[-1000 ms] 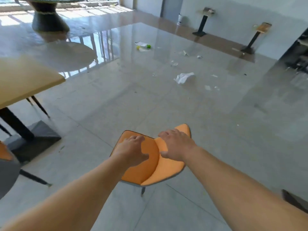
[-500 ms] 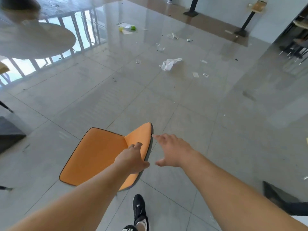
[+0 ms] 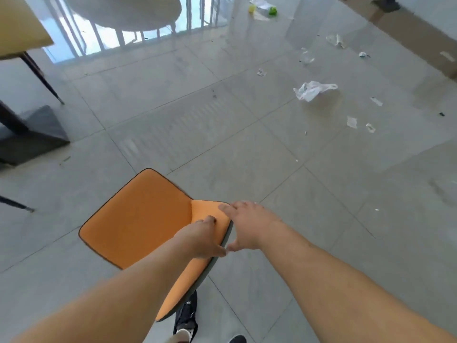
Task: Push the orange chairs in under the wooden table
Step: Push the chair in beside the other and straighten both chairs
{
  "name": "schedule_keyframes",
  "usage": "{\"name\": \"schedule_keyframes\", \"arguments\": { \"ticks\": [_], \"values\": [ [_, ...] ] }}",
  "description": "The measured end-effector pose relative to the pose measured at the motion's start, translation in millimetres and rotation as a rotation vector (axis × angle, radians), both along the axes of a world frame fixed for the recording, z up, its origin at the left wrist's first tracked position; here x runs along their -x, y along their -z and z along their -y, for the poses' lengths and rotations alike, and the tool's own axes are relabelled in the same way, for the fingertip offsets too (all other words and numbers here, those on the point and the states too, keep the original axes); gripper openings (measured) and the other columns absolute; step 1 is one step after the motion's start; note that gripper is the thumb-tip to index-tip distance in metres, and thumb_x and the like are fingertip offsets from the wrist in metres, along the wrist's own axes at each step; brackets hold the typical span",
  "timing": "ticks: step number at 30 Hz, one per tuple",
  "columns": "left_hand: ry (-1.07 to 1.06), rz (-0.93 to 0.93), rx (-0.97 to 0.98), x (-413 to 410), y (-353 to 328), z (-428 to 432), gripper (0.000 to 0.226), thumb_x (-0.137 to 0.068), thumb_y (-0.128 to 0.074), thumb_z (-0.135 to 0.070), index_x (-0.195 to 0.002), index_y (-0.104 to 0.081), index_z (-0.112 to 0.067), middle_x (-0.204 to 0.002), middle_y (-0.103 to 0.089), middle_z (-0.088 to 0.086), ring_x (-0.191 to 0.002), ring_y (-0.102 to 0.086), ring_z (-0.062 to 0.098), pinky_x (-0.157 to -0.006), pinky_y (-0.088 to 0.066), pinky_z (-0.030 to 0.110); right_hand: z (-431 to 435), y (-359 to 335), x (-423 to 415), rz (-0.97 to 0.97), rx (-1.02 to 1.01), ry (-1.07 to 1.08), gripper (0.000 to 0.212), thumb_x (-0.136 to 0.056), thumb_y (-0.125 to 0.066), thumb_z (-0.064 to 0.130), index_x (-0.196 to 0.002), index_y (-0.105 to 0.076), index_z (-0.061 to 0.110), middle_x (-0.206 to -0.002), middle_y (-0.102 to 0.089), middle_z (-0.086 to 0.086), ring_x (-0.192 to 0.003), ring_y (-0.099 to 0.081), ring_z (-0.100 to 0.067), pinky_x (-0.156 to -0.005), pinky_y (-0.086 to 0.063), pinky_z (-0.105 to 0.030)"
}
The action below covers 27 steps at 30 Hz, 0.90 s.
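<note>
The left hand's fingers curl over the top edge of the orange chair's backrest, with the thumb pressed along the grey rear side, so this hand grips the backrest. Just to the right of them, the right hand lies flat and relaxed. Its straight, spread fingertips touch the upper end of the same edge, and the thumb points down beside the left thumb without closing round anything.

Forward and left of both sets of fingers stretches the seat of the orange chair, which stands on the grey tiled floor. Below the hands, behind the backrest, a black shoe is planted on the tiles.

Far ahead and to the left of the fingers, well apart from the chair, is a corner of the wooden table, with its dark base block beneath it. Far ahead and to the right lies a crumpled white plastic bag among small scraps of litter.
</note>
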<state>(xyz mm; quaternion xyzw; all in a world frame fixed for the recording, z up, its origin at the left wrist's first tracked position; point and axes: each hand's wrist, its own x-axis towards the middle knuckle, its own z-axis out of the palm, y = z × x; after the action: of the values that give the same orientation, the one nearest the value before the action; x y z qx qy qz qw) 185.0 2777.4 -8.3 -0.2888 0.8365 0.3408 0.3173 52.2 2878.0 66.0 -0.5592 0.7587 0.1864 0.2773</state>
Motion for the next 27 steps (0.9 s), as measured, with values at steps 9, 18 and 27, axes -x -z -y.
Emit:
{"name": "schedule_keyframes", "arguments": {
  "ticks": [9,18,27],
  "values": [
    [-0.345,0.189,-0.224,-35.9,5.1,-10.3,0.134,-0.052,-0.082,-0.077,-0.163,-0.016,-0.042,-0.155,-0.049,-0.007,-0.130,-0.054,0.022,-0.105,-0.047,0.040,46.8,39.8,5.0,0.088,-0.175,-0.445,0.096,-0.073,-0.080,0.071,-0.152,-0.042,0.032,-0.139,-0.057,-0.006,-0.132,-0.051,-0.032,-0.111,-0.040,-0.051],
    [-0.743,0.150,0.113,-64.8,14.0,-106.0,0.079,-0.071,-0.072,-0.040,-0.145,-0.047,-0.042,-0.126,-0.065,-0.008,-0.103,-0.061,0.018,-0.086,-0.055,0.036,15.1,83.3,-6.3,0.086,-0.064,-0.798,0.041,-0.092,-0.057,0.042,-0.131,-0.048,0.030,-0.120,-0.056,-0.004,-0.107,-0.053,-0.035,-0.092,-0.042,-0.061],
    [-0.759,0.023,0.452,-84.9,9.5,-74.4,0.026,-0.089,-0.058,-0.043,-0.113,-0.055,-0.036,-0.106,-0.066,-0.010,-0.094,-0.061,0.016,-0.084,-0.055,0.037,70.0,81.5,-15.2,0.157,0.005,-0.760,0.038,-0.092,-0.053,0.042,-0.128,-0.052,0.033,-0.117,-0.060,0.002,-0.103,-0.059,-0.027,-0.088,-0.052,-0.049]
  ]
}}
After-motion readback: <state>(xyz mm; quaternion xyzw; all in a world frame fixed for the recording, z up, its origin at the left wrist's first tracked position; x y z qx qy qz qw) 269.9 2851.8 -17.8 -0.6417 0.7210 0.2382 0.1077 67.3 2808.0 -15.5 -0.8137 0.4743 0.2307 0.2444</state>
